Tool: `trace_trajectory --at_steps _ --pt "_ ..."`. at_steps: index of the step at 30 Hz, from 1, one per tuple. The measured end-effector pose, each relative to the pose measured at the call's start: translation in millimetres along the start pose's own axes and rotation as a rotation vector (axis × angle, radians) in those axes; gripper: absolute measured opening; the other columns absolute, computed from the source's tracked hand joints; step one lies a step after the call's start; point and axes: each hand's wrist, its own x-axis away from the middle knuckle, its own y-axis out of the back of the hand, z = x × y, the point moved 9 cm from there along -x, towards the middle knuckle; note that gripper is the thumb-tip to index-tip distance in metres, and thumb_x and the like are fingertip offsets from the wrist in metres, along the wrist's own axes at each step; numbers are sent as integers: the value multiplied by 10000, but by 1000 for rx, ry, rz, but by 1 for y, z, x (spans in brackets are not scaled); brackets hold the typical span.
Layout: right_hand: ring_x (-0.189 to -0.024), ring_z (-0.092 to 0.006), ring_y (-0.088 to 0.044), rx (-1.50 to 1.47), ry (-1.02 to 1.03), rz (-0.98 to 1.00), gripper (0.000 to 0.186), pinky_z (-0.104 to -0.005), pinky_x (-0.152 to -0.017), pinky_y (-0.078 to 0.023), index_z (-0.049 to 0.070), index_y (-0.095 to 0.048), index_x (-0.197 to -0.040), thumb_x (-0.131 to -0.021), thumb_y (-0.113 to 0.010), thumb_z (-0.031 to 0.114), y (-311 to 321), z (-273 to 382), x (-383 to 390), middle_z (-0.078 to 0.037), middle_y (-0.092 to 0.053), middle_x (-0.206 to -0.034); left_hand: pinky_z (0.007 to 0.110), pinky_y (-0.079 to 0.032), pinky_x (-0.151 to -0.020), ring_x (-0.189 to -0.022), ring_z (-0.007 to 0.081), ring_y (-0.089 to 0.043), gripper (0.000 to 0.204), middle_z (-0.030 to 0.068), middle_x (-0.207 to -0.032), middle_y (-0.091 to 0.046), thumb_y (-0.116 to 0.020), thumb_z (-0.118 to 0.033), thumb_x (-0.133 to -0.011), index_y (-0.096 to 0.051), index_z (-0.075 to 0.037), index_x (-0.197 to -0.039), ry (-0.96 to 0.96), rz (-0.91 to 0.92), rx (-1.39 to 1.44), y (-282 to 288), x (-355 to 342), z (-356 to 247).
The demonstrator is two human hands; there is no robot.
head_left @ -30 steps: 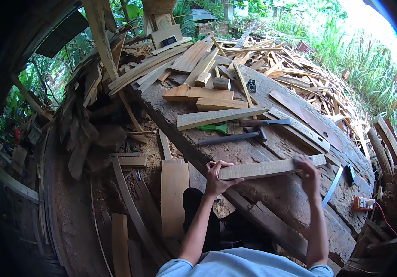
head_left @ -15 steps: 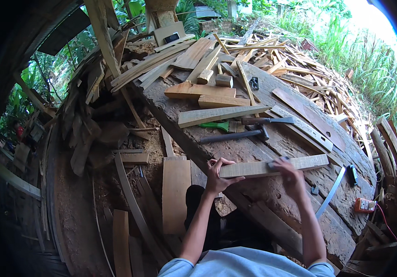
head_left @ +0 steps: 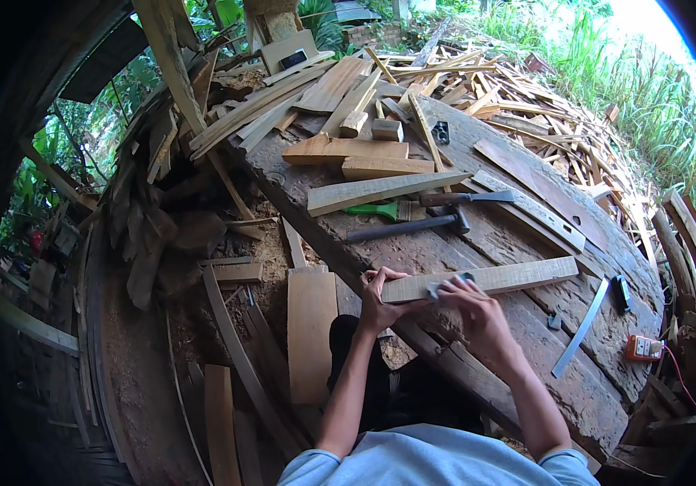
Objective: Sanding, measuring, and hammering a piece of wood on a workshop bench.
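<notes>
A long pale wooden strip (head_left: 510, 276) lies flat across a dark, weathered plank bench (head_left: 526, 356). My left hand (head_left: 378, 299) grips the strip's near left end. My right hand (head_left: 469, 308) presses a small grey piece, perhaps sandpaper (head_left: 444, 284), onto the strip close to that end. Both forearms come up from the lower edge.
A hammer (head_left: 409, 226), a green-handled brush (head_left: 380, 210), a chisel-like tool (head_left: 465, 197) and another pale plank (head_left: 384, 189) lie farther back on the bench. A metal ruler (head_left: 580, 327) and an orange device (head_left: 644, 348) sit at the right. Scrap wood is piled behind; boards (head_left: 311, 332) lie below left.
My right hand has slid left along the strip, from its right end to near my left hand. The left hand has kept its grip on the strip's end.
</notes>
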Motion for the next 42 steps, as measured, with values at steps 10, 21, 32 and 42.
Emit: trace_trajectory --at_steps 10,21,32,42 --pt "-1206 -378 -644 383 -485 -386 246 -433 -1021 -519 11 -687 -1160 -1014 -492 48 143 -124 46 -207 -691 -1235 399 -373 -968 -905 208 -587 607 -10 -968 -739 -981 -429 -578 -655 -131 -995 -71 -8 -44 -1 0 -4" --pt "-1319 -321 -576 101 -158 -132 356 -470 -1186 -393 98 -700 -1184 -922 -544 -86 57 -46 10 -122 -670 -1330 393 -452 -952 -962 237 -617 608 27 -1007 -735 -989 -396 -590 -659 -117 -1017 -54 30 -83 4 -3 -7" --pt "-1252 -350 -615 31 -31 -136 384 -439 -1100 -484 73 -688 -1210 -890 -547 -87 8 -3 -20 -170 -691 -1241 401 -418 -951 -931 237 -622 603 27 -961 -720 -969 -429 -604 -660 -109 -1011 -60 4 -57 4 -2 -2" --pt "-1181 -313 -672 210 -238 -346 301 -401 -1015 -540 43 -708 -1124 -935 -509 -80 98 -68 20 -159 -721 -1199 401 -425 -954 -940 244 -614 593 17 -983 -719 -966 -449 -603 -673 -117 -997 -56 6 -54 4 -2 -1"
